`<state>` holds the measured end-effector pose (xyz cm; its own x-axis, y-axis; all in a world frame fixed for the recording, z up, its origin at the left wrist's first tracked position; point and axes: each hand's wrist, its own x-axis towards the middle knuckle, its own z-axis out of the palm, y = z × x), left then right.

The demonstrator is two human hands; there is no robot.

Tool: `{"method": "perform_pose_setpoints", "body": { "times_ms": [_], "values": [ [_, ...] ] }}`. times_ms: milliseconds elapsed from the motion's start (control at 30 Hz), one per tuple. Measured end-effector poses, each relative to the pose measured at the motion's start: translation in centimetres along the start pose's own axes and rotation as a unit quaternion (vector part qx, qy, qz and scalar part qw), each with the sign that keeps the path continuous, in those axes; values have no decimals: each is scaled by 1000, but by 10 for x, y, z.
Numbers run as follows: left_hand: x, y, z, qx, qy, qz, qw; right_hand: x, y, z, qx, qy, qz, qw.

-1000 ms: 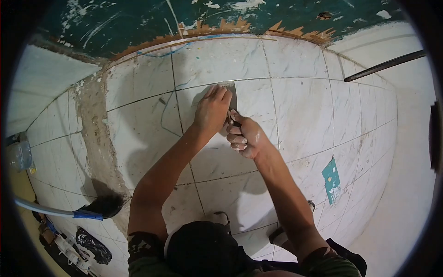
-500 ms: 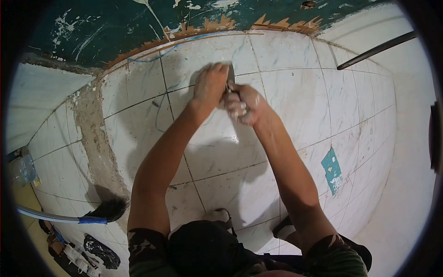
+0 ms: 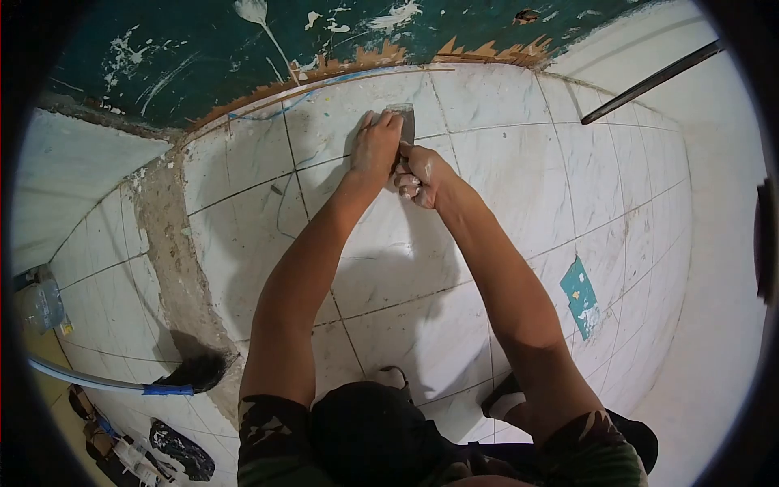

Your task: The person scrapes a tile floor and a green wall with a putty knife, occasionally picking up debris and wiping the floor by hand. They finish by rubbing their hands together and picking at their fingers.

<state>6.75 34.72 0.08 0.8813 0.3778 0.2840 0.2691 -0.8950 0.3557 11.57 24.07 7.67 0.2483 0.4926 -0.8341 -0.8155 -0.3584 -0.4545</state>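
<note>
My right hand [image 3: 422, 177], smeared with white on the fingers, is closed around the handle of a putty knife [image 3: 408, 123]. The flat grey blade points away from me toward the green wall, with whitish residue at its end. My left hand [image 3: 376, 148] presses its bent fingers against the left side of the blade; its thumb is hidden. Both hands are close together above the white floor tiles [image 3: 503, 178], and part of the handle is covered by my fingers.
A green wall [image 3: 211, 57] with torn brown edging stands ahead. Blue string [image 3: 280, 219] and a green scrap [image 3: 580, 299] lie on the tiles. A broom [image 3: 195, 375] and a plastic bottle [image 3: 42, 302] are at left; a dark pole [image 3: 649, 83] leans in at upper right.
My right fingers have tightened and shifted slightly up along the handle. More of the blade now shows beside my left fingers. The whole view has shifted a little.
</note>
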Motion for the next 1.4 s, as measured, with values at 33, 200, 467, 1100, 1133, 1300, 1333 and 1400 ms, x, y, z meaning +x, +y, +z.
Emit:
{"method": "perform_pose_setpoints", "body": {
  "times_ms": [33, 200, 467, 1100, 1133, 1300, 1333, 1400],
  "values": [
    [-3, 4, -2, -1, 3, 0, 1000, -9, -2, 0, -27, 3, 11, 1000],
    [-24, 14, -12, 7, -18, -1, 1000, -24, -3, -13, -35, -34, 67, 997],
    [-19, 7, -14, -25, -43, -44, 998, -28, -7, 6, -43, -38, 64, 996],
    [42, -44, -9, 39, -30, -63, 997, 41, -60, 18, 94, -141, 120, 978],
    [38, -43, -11, 39, -30, -63, 997, 40, -61, 21, 108, -139, 118, 977],
    [-13, -39, -20, 10, 28, -28, 999, 4, -22, 30, 67, -115, 108, 985],
    [-8, -44, -20, 14, 30, -26, 999, 17, -24, 29, 67, -120, 106, 985],
    [8, -55, -17, 33, 21, -65, 997, 49, -37, 29, 65, -176, 145, 972]
  ]
}}
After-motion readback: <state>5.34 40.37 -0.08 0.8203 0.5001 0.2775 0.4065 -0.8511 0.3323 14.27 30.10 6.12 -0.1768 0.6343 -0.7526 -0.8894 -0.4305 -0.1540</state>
